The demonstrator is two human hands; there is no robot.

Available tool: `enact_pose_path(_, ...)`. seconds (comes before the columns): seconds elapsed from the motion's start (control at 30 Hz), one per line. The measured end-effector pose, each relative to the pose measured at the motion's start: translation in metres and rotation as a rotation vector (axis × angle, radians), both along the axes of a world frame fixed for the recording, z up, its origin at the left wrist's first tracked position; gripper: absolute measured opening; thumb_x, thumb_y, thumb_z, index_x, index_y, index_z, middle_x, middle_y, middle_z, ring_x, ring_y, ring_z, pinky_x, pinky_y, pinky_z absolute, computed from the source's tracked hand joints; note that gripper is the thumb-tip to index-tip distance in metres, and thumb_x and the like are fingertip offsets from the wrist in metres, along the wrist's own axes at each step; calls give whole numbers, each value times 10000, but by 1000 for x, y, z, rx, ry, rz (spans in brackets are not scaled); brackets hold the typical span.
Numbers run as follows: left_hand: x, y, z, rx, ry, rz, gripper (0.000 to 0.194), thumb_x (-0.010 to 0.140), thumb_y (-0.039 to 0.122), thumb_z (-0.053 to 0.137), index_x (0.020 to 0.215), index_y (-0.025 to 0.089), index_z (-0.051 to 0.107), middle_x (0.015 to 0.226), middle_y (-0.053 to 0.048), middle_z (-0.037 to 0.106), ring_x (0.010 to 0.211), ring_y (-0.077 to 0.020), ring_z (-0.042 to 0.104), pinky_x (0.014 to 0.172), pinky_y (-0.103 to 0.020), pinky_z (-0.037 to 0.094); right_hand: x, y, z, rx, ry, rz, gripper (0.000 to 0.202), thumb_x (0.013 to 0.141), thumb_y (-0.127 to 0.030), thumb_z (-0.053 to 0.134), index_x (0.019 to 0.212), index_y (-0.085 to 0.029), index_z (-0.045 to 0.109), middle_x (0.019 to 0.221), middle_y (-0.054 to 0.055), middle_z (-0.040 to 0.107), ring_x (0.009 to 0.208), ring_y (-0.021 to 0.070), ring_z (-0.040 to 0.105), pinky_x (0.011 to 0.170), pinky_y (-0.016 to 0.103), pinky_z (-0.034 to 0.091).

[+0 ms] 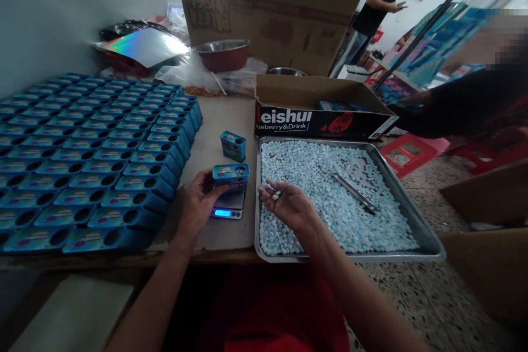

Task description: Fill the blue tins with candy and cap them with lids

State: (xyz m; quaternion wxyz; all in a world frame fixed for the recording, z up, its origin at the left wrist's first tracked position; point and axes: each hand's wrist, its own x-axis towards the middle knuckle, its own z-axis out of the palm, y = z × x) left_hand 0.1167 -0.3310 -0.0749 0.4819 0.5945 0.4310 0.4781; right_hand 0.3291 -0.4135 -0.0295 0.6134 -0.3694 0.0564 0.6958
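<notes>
My left hand [201, 203] grips a small blue candy box [231, 172] by its sides, at the digital scale [228, 212] with its lit blue display. Whether the box rests on the scale's plate I cannot tell. My right hand [291, 203] is turned palm up over the near left part of a metal tray [330, 257], holding a few small white candies [276, 196] at its curled fingers. Pale blue and white candies [305, 176] cover much of the tray. A metal strip or tongs [352, 191] lies on them. Just behind the scale stands another blue box [233, 146].
Rows of blue boxes with dark round openings [103, 165] fill the table's left side. A black-printed carton [322, 115] stands behind the tray. Further back are a red metal bowl [223, 56] and a large cardboard sheet [276, 16]. Two people are at the right, near red stools [408, 151].
</notes>
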Motion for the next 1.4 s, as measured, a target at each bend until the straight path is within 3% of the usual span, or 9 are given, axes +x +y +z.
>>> enact_pose_path(0.2, -22, 6, -9, -110, -10, -73, 620, 707, 460, 848, 1216, 174, 638, 1181, -113, 732, 1101, -270, 695, 996, -456, 550, 4, 14, 0, 194, -277, 222, 243, 787, -13, 698, 1009, -109, 679, 835, 53, 706, 657, 79, 642, 579, 129, 541)
enact_pose_path(0.37, -30, 2, -10, -93, -73, -13, 850, 665, 394, 887, 1406, 216, 511, 1328, -138, 651, 1214, -280, 654, 1052, -452, 524, -5, 50, 27, 452, -828, 523, 230, 831, -280, 743, 1017, -147, 755, 732, -3, 675, 555, 63, 534, 493, 166, 411)
enact_pose_path(0.53, -41, -16, 5, -35, -21, 61, 794, 727, 347, 853, 1429, 270, 489, 1365, -109, 602, 1304, -262, 593, 1126, -454, 471, -15, 75, 51, 501, -1241, 695, 206, 787, -231, 712, 964, -175, 803, 644, -11, 642, 578, 97, 539, 539, 220, 399)
enact_pose_path(0.63, -47, -26, 19, 46, 49, 58, 757, 760, 334, 834, 1434, 272, 496, 1375, -107, 599, 1314, -258, 583, 1150, -468, 452, -5, 74, 57, 484, -1196, 591, 256, 811, -265, 722, 1046, -178, 776, 657, -14, 627, 536, 81, 476, 485, 205, 362)
enact_pose_path(0.73, -53, -31, 34, 135, 104, 53, 682, 793, 342, 809, 1410, 259, 532, 1364, -112, 614, 1292, -265, 598, 1141, -479, 470, 22, 66, 49, 325, -965, 431, 176, 817, -305, 766, 893, -153, 719, 716, 5, 626, 531, 61, 451, 441, 167, 368)
enact_pose_path(0.87, -60, -33, 51, 224, 95, 114, 582, 810, 311, 795, 1351, 250, 589, 1335, -92, 632, 1262, -254, 617, 1147, -469, 474, 66, 47, 20, 26, -649, 310, 162, 742, -70, 755, 844, -131, 645, 800, 71, 630, 603, 97, 567, 488, 169, 512)
enact_pose_path(0.97, -62, -32, 56, 242, 75, 176, 550, 809, 285, 797, 1324, 244, 609, 1317, -85, 635, 1251, -247, 623, 1157, -454, 469, 85, 32, 7, -7, -585, 271, 303, 699, 49, 671, 949, -121, 656, 884, 103, 660, 647, 112, 621, 522, 168, 564)
enact_pose_path(1.2, -55, -29, 60, 227, 30, 202, 535, 816, 271, 788, 1317, 231, 604, 1309, -86, 638, 1255, -238, 622, 1156, -438, 474, 74, 20, 16, -14, -604, 383, 220, 796, -91, 723, 1008, -154, 724, 785, 38, 690, 549, 77, 546, 424, 135, 482)
enact_pose_path(1.4, -51, -27, 58, 206, 61, 199, 522, 823, 269, 778, 1314, 223, 605, 1313, -88, 644, 1251, -232, 627, 1154, -429, 476, 58, 22, 24, 92, -710, 447, 259, 781, -161, 776, 1039, -152, 750, 847, 52, 721, 646, 95, 603, 574, 181, 520)
